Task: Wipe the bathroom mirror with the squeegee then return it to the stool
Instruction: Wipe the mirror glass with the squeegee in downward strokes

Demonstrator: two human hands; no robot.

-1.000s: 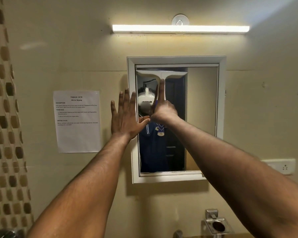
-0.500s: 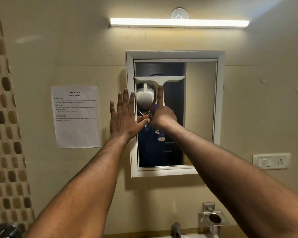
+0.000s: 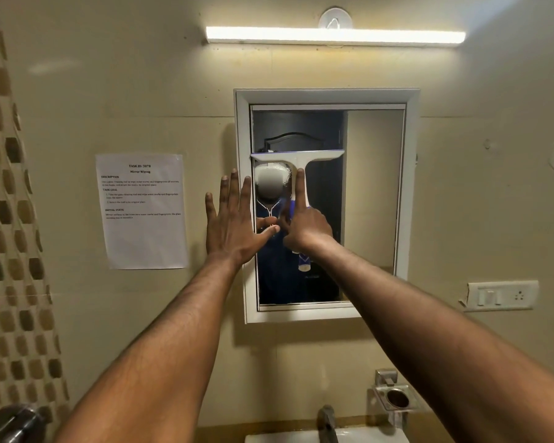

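left hand (image 3: 229, 223) flat on mirror frame (image 3: 411, 187) | paper notice (image 3: 141, 211) beside

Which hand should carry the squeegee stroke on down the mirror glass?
Right. The right hand already grips the squeegee on the mirror; the left hand lies flat, open, against the frame.

right hand (image 3: 307, 228) hides squeegee (image 3: 298, 161) handle; sink (image 3: 327, 438) cut off.

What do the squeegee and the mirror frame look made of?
Squeegee: looks like white moulded plastic, matte, one-piece T shape; its blade edge is too thin to judge. Mirror frame: white, smooth, with mitred corners; painted wood, plastic or coated metal, can't tell which.
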